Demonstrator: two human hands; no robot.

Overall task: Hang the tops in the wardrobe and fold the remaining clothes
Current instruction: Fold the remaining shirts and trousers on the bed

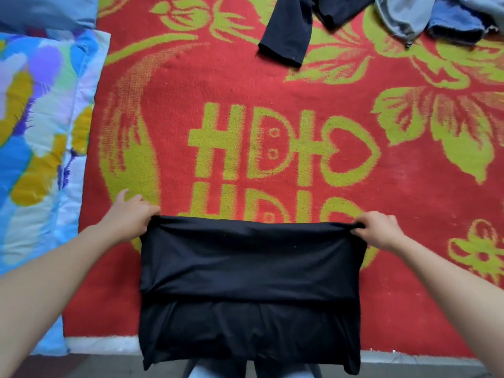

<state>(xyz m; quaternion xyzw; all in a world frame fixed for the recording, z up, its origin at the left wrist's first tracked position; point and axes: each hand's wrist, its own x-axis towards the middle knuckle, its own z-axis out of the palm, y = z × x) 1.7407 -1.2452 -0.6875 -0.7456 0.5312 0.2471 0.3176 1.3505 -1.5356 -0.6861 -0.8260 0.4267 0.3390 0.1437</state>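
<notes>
The red blanket (174, 85) carries large yellow-green signs reading roughly "HDI" and a heart, repeated nearer, the near row half hidden by black cloth (245, 268)

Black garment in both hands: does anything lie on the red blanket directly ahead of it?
Nothing visible. The left hand and right hand pinch the black garment; the red blanket ahead is bare, with a dark sleeve and grey-blue pile far beyond.
</notes>
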